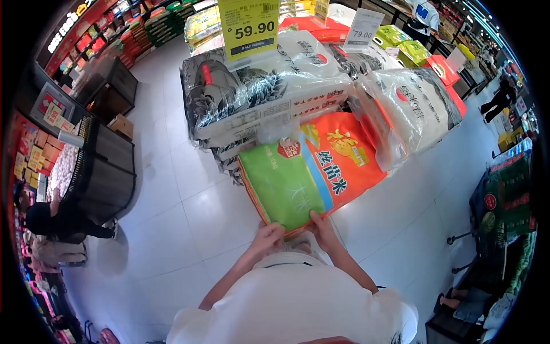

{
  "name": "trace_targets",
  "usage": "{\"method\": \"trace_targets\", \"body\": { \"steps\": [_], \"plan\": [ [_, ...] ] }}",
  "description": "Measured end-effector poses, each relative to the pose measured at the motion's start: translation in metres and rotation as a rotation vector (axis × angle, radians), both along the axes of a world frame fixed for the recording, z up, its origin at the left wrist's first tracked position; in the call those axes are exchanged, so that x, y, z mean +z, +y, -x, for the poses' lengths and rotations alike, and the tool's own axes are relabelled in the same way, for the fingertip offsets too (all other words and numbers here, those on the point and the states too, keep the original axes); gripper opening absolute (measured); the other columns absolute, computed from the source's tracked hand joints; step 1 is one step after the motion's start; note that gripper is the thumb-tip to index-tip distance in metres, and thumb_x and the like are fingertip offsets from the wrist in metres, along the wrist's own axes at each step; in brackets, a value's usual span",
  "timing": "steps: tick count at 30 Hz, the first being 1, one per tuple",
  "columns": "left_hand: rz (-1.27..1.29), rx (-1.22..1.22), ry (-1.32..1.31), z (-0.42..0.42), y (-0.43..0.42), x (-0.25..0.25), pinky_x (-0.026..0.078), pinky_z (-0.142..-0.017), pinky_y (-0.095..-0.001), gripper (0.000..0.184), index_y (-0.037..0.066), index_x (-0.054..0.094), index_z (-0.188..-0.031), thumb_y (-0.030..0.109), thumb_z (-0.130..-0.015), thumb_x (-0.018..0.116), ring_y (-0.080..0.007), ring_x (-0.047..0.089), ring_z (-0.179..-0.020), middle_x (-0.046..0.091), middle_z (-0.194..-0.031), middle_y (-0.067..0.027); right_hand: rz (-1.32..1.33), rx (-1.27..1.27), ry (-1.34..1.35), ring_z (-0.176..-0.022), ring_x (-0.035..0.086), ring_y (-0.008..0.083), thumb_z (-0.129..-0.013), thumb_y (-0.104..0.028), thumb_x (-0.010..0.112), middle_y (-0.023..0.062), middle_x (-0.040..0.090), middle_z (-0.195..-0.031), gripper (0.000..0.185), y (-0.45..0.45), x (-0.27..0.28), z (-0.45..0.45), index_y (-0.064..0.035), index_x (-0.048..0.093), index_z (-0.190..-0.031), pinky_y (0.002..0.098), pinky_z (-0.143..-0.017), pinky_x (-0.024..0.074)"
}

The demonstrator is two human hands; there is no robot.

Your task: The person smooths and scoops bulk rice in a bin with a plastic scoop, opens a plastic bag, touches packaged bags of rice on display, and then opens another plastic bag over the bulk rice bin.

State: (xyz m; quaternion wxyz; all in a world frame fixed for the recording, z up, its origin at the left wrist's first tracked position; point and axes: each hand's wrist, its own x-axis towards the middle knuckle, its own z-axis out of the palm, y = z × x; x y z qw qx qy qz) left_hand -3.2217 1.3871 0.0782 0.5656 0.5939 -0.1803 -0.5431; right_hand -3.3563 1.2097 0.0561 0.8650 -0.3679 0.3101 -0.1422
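Observation:
A bag of rice (292,178) in orange and green lies tilted in front of me, its far end up against the stacked bags. My left hand (269,236) is closed on the near left corner of this bag. Further right along the same near edge, my right hand (322,226) grips it with the thumb on top; the other fingers are hidden beneath. Just beyond lies a large clear-wrapped rice pack (269,80) with grey and white print. To its right sits a white rice pack (415,106) with a red dot.
A yellow price sign (249,31) and a white price sign (362,31) stand over the stack. At left is a dark display bin (106,166) with a person (63,223) beside it. Tiled floor (166,241) surrounds the stack. Green and red goods (504,200) line the right.

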Motion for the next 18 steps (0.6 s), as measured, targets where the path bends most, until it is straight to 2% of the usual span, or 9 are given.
{"method": "trace_targets", "body": {
  "steps": [3,4,6,7,9,10,13,16,18],
  "plan": [
    [0.085,-0.094,-0.018,0.016,-0.027,0.032,0.047,-0.067,-0.0268,0.027,0.005,0.059,-0.091,0.031,-0.102,0.057,-0.0109,0.057,-0.07,0.062,-0.076,-0.0016,-0.046,-0.009,0.035,-0.101,0.068,0.0235,-0.095,-0.034,0.066,0.0156,0.064,-0.122,0.058,0.001,0.014,0.0,0.0024,0.046,-0.135,0.0342,-0.087,0.0566],
    [0.099,-0.141,-0.033,0.019,-0.034,0.033,0.047,-0.067,-0.0265,0.026,0.005,0.059,-0.091,0.029,-0.102,0.057,-0.011,0.057,-0.069,0.062,-0.076,-0.0015,-0.031,0.04,0.078,-0.101,0.068,0.0227,-0.096,-0.035,0.065,0.0152,0.065,-0.118,0.054,0.001,0.012,0.002,0.0024,0.048,-0.132,0.034,-0.087,0.0565],
    [0.089,-0.027,-0.004,0.007,-0.037,0.016,0.049,-0.07,-0.0259,0.022,0.004,0.061,-0.098,0.026,-0.101,0.059,-0.0102,0.06,-0.075,0.064,-0.082,-0.0006,-0.009,0.126,0.16,-0.1,0.068,0.0211,-0.097,-0.036,0.062,0.0146,0.068,-0.109,0.049,-0.004,0.007,0.005,0.0024,0.053,-0.127,0.0337,-0.086,0.0563],
    [0.075,0.035,0.006,0.001,-0.038,0.014,0.05,-0.072,-0.0256,0.02,0.004,0.061,-0.102,0.024,-0.101,0.059,-0.0099,0.061,-0.078,0.064,-0.084,-0.0002,0.078,0.205,0.245,-0.092,0.069,0.0207,-0.097,-0.035,0.063,0.0146,0.07,-0.104,0.047,-0.008,0.016,0.008,0.004,0.056,-0.122,0.0325,-0.083,0.0571],
    [0.142,0.095,-0.245,-0.013,-0.048,0.017,0.05,-0.078,-0.0286,0.021,0.004,0.062,-0.106,0.024,-0.1,0.06,-0.0146,0.063,-0.085,0.066,-0.092,-0.0034,0.249,0.381,0.403,-0.078,0.071,0.02,-0.097,-0.033,0.064,0.0147,0.072,-0.093,0.043,-0.015,0.032,0.013,0.0072,0.061,-0.113,0.03,-0.075,0.0586],
    [0.18,0.125,-0.376,-0.021,-0.058,0.025,0.051,-0.081,-0.0301,0.022,0.003,0.063,-0.108,0.023,-0.1,0.06,-0.0169,0.064,-0.088,0.068,-0.096,-0.0049,0.364,0.345,0.385,-0.075,0.071,0.0182,-0.098,-0.031,0.063,0.01,0.073,-0.087,0.038,-0.014,0.027,0.017,0.0059,0.066,-0.106,0.0292,-0.073,0.0577],
    [0.218,0.078,-0.836,-0.036,-0.088,0.062,0.045,-0.101,-0.0408,0.037,0.004,0.06,-0.126,0.027,-0.097,0.062,-0.0306,0.06,-0.116,0.064,-0.122,-0.0171,0.671,0.063,0.341,-0.081,0.071,0.0205,-0.098,-0.028,0.062,0.0113,0.073,-0.093,0.033,-0.024,0.042,0.017,0.0028,0.067,-0.11,0.0318,-0.076,0.0568],
    [0.296,-0.039,-1.326,-0.047,-0.117,0.061,0.029,-0.115,-0.0486,0.066,0.0,0.045,-0.144,0.042,-0.096,0.059,-0.0364,0.039,-0.141,0.044,-0.149,-0.0223,1.275,-0.196,0.296,-0.117,0.059,0.0305,-0.097,-0.023,0.061,0.0176,0.061,-0.128,0.038,-0.047,0.072,-0.006,-0.0014,0.06,-0.129,0.0406,-0.097,0.0465],
    [0.142,-0.114,-1.494,-0.044,-0.129,0.038,0.021,-0.118,-0.0517,0.077,-0.001,0.035,-0.149,0.046,-0.093,0.059,-0.0359,0.026,-0.147,0.032,-0.156,-0.0215,1.546,-0.3,0.342,-0.136,0.045,0.0347,-0.097,-0.023,0.06,0.0197,0.048,-0.146,0.047,-0.065,0.064,-0.027,-0.0015,0.053,-0.138,0.0465,-0.111,0.0354]
  ]
}}
